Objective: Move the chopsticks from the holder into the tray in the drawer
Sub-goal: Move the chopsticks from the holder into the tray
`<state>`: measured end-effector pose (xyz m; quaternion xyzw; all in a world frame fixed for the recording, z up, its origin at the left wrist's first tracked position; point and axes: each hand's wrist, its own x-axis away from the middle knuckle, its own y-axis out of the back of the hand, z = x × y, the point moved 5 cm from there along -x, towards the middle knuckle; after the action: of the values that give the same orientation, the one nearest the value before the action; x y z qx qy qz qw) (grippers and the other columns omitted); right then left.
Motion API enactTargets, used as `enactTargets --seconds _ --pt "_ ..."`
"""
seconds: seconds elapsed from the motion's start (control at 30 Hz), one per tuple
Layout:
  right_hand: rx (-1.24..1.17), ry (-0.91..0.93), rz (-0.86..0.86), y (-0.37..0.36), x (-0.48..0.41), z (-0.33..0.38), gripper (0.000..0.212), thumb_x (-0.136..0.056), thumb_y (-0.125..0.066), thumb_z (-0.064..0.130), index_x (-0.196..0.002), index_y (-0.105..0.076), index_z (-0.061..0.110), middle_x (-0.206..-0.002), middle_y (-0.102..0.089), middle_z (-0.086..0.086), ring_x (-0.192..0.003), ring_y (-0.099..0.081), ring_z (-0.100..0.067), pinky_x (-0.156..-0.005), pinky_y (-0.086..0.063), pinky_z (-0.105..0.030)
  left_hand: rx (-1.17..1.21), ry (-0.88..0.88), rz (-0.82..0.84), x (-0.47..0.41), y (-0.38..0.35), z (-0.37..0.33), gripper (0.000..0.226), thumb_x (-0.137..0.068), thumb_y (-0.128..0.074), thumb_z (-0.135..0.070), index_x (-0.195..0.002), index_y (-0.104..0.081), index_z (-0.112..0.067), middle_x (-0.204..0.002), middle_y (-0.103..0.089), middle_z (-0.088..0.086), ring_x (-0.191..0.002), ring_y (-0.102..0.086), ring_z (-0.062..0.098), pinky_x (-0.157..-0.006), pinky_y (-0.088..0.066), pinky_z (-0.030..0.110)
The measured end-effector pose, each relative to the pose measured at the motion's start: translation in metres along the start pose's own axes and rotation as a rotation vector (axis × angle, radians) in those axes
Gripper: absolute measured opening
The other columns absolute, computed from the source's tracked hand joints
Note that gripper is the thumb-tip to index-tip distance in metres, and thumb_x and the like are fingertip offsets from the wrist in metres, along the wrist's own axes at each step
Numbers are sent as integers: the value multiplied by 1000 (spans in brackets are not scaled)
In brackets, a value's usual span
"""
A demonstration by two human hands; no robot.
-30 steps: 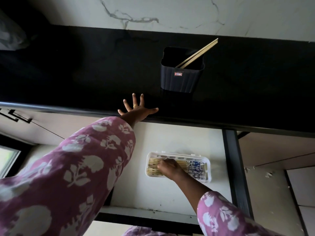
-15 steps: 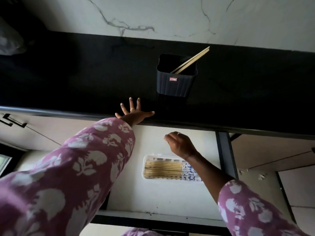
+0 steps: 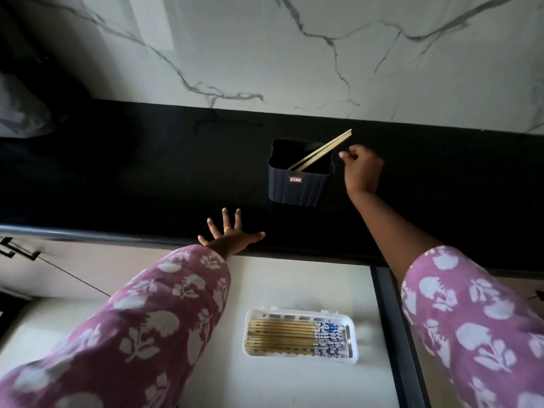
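A dark ribbed holder point(image 3: 300, 188) stands on the black counter point(image 3: 147, 178). Two wooden chopsticks point(image 3: 323, 148) lean in it, their tips pointing up to the right. My right hand point(image 3: 361, 169) hovers just right of the holder, below those tips, fingers loosely curled and holding nothing. My left hand point(image 3: 232, 235) rests flat on the counter's front edge with fingers spread. Below, in the open white drawer point(image 3: 294, 278), a white tray point(image 3: 353, 353) holds several chopsticks point(image 3: 282, 338) laid side by side, blue-patterned ends to the right.
A marble wall point(image 3: 294, 54) backs the counter. A grey crumpled bag point(image 3: 20, 113) lies at the far left of the counter. A dark vertical cabinet frame point(image 3: 394, 319) borders the drawer on the right.
My right hand left the tray in the drawer, rose past the counter edge and now sits beside the holder. The left hand stayed on the counter edge.
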<state>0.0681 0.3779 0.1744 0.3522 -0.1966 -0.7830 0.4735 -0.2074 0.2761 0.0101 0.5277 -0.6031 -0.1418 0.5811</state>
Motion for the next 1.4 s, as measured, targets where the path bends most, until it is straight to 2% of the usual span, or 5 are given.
enactTargets --seconds 0.17,0.5,0.97,1.2,1.4 --pt "-220 -344 114 -33 -38 -17 47 -78 -73 36 -88 -69 -9 -90 -71 -26 -71 -57 -24 -68 -48 -33 9 21 1 -7 -4 3 103 -59 -34 -92 -140 13 -50 -153 25 -14 -140 22 35 -105 6 66" --pt "-336 -574 76 -69 -61 -28 46 -77 -75 28 -111 -66 -2 -113 -70 -17 -106 -67 -26 -90 -55 -34 6 22 16 -10 -4 4 102 -58 -32 -93 -141 10 -50 -155 21 -13 -141 20 36 -105 6 66" --pt "-402 -392 -155 -11 -70 6 27 -86 -63 23 -96 -70 0 -93 -73 -20 -86 -71 -31 -81 -58 -44 -11 20 10 -7 -2 3 105 -57 -32 -93 -140 13 -49 -153 25 -13 -140 22 37 -104 5 67" --pt "-467 -151 -320 58 -50 47 21 -90 -56 21 -88 -69 5 -80 -72 -8 -68 -71 -18 -67 -61 -30 -9 8 -9 1 1 1 101 -62 -33 -91 -142 10 -47 -155 20 -11 -141 19 37 -105 5 66" --pt "-617 16 -71 68 -11 66 14 -91 -56 11 -79 -62 16 -70 -64 2 -60 -63 -9 -63 -58 -27 13 0 -37 3 0 1 100 -62 -33 -90 -144 5 -46 -157 13 -11 -142 15 37 -106 4 66"
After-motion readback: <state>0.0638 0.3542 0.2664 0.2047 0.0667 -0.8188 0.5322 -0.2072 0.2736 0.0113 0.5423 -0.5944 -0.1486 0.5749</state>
